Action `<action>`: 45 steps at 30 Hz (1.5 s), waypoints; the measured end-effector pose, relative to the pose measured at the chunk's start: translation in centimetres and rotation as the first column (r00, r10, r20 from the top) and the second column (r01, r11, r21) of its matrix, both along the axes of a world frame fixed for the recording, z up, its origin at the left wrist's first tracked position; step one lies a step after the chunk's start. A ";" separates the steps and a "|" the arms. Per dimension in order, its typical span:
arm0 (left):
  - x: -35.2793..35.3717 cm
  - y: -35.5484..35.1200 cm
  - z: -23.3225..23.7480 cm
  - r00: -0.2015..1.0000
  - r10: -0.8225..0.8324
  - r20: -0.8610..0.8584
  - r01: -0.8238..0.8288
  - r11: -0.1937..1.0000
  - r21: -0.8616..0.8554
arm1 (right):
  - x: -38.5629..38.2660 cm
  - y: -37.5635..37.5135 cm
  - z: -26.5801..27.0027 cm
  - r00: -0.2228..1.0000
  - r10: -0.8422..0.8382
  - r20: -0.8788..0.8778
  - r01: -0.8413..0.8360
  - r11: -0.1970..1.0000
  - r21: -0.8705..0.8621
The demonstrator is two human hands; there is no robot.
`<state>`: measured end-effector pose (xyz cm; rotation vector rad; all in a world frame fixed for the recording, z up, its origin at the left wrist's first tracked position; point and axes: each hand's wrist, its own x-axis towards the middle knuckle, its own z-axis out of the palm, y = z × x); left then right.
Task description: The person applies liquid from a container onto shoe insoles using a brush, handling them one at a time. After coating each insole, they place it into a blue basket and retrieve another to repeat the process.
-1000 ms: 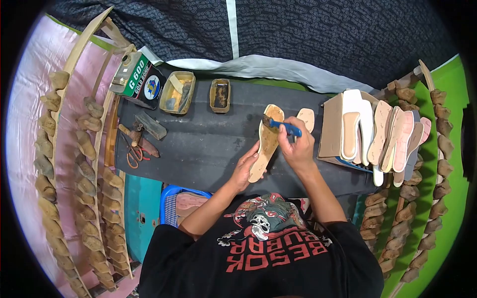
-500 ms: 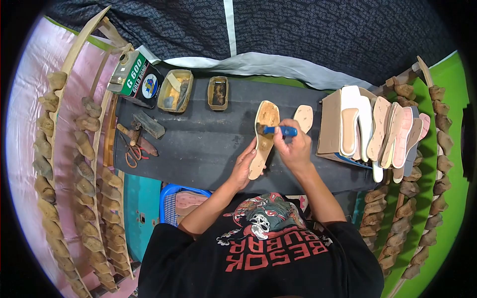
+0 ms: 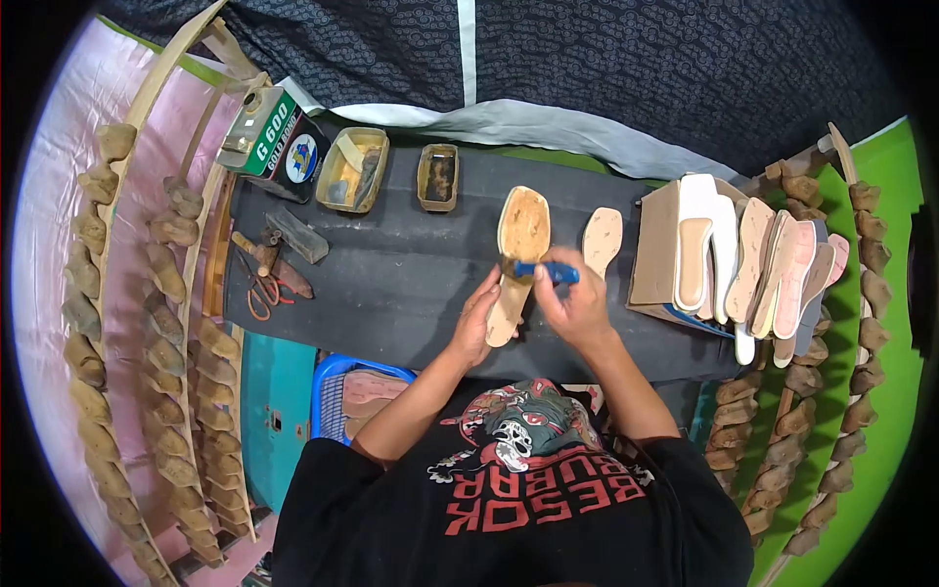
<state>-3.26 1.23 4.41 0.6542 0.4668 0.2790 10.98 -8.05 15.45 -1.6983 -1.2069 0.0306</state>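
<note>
My left hand (image 3: 478,321) is closed around the edges of a shoe insole (image 3: 506,311), holding it up over the dark table with its wide end pointing away from me. That wide end looks wet and darker than the pale heel end near my palm. In my right hand (image 3: 575,311) is a brush with a blue handle (image 3: 556,273), gripped between thumb and fingers. Its bristles press on the insole around the narrow middle. A second insole (image 3: 603,235) lies on the table just beyond my right hand, partly covered by it.
At right stands a cardboard box (image 3: 654,249) packed with insoles. A glue can (image 3: 272,147), two trays (image 3: 352,171), scissors (image 3: 259,296) and a hammer (image 3: 266,256) occupy the left. Racks of wooden shoe lasts (image 3: 90,233) flank both sides. A blue basket (image 3: 326,391) sits below the table edge.
The brush has moved down the insole from the wide end toward its middle. The insole has shifted slightly, and the whole view has tilted a little.
</note>
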 end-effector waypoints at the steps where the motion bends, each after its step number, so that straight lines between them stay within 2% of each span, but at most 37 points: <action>1: 0.0 0.4 0.3 0.999 0.008 0.036 -0.007 1.000 -0.008 | -0.4 -0.4 -0.2 0.999 0.039 -0.006 -0.040 0.999 -0.020; 2: -0.1 0.7 0.4 0.997 0.016 0.072 -0.015 1.000 -0.016 | -0.6 -0.5 -0.3 0.997 0.079 -0.012 -0.080 0.996 -0.040; 6: -0.7 1.2 0.4 0.993 -0.020 0.117 0.027 0.998 -0.060 | 0.6 -0.1 0.0 0.999 0.050 0.016 -0.050 0.999 0.011; 8: -0.8 1.2 0.6 0.989 -0.022 0.145 0.035 0.996 -0.086 | 1.9 -0.1 0.0 1.000 -0.008 -0.018 0.006 0.998 -0.068; 11: -0.5 1.2 0.4 0.984 -0.018 0.179 0.036 0.994 -0.102 | 2.2 -0.1 0.7 1.000 0.003 -0.018 -0.005 0.996 -0.092; 14: -0.1 1.1 0.6 0.985 0.021 0.174 -0.001 0.993 -0.115 | 1.1 -0.4 0.7 0.994 0.113 0.013 -0.112 0.993 -0.039; 15: 0.1 1.2 0.4 0.983 0.032 0.179 -0.011 0.993 -0.120 | 0.7 -0.7 0.6 0.990 0.140 -0.004 -0.140 0.988 -0.072; 18: 0.1 1.3 0.2 0.981 0.028 0.190 -0.005 0.993 -0.121 | 0.5 -0.7 0.5 0.995 0.092 -0.021 -0.093 0.995 -0.020; 23: 0.3 1.4 0.5 0.976 -0.029 0.214 0.054 0.992 -0.112 | 2.4 -0.5 0.8 0.999 -0.022 -0.037 0.020 0.999 -0.044; 28: 1.2 1.3 0.5 0.989 0.040 0.144 -0.021 0.991 -0.130 | 1.0 -0.9 0.7 0.988 0.152 0.023 -0.150 0.987 -0.061; 30: 1.2 1.6 0.3 0.989 0.039 0.142 -0.019 0.991 -0.134 | 0.7 -0.8 0.3 0.987 0.159 0.009 -0.158 0.986 -0.043; 34: 0.5 2.1 0.5 0.987 -0.072 0.145 0.085 0.992 -0.091 | 1.9 0.1 0.6 1.000 -0.001 0.025 0.000 1.000 0.002; 36: 0.5 2.1 0.7 0.983 -0.111 0.144 0.122 0.990 -0.068 | 2.5 0.4 0.5 0.998 -0.041 -0.045 0.043 0.999 0.032; 39: 0.5 1.8 0.4 0.984 -0.104 0.141 0.114 0.992 -0.060 | 2.4 0.6 0.9 0.999 -0.017 0.036 0.016 1.000 0.021; 42: 0.6 1.5 0.8 0.993 -0.036 0.112 0.046 0.994 -0.095 | 1.2 0.2 0.2 0.999 0.048 -0.022 -0.048 0.999 0.006; 43: 0.6 1.5 1.1 0.994 -0.024 0.108 0.036 0.994 -0.108 | 1.0 0.3 -0.1 0.998 0.060 0.016 -0.060 0.997 0.042; 45: 0.4 1.5 1.2 0.994 -0.035 0.106 0.046 0.993 -0.107 | 1.2 0.4 -0.3 1.000 0.000 -0.007 0.001 0.998 0.064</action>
